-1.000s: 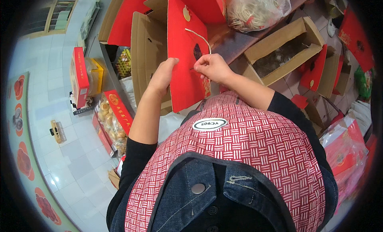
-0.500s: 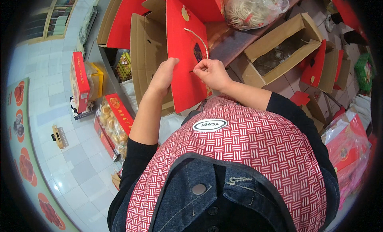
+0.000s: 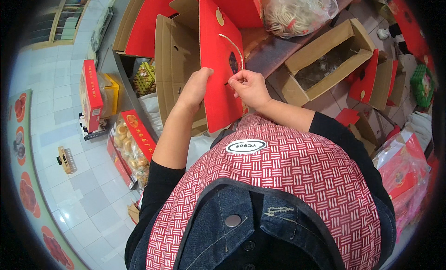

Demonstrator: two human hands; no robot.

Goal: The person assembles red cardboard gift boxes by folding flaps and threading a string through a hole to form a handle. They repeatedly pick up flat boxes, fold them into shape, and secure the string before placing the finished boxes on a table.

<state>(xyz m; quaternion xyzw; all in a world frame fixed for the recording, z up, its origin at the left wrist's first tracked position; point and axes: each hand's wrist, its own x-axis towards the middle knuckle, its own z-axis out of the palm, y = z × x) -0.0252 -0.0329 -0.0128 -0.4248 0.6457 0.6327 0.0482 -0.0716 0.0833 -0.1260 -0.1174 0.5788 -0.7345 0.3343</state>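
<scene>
A red cardboard box [image 3: 221, 91] stands open in front of me, its bare brown inside [image 3: 175, 65] showing on the left. My left hand [image 3: 196, 88] grips the edge of its red panel, thumb on the printed face and fingers hidden behind. A cream cord [image 3: 233, 42] comes out of the panel's upper part and curves down to my right hand [image 3: 251, 88]. The right thumb and forefinger are pinched together at the panel, beside a small dark slot. The cord's lower end is hidden by these fingers.
Beyond the box, a clear plastic bag of cream cords [image 3: 301, 13] rests on a dark bench [image 3: 274, 54]. An open brown carton [image 3: 297, 91] stands to the right. On the left are a red gift box [image 3: 91, 96] and bagged round goods [image 3: 126, 142]. Plastic-wrapped red packaging [image 3: 403, 170] lies at far right.
The panel and both hands have shifted slightly to the right. The right hand keeps its pinch by the slot, and the left hand keeps its grip on the panel's edge.
</scene>
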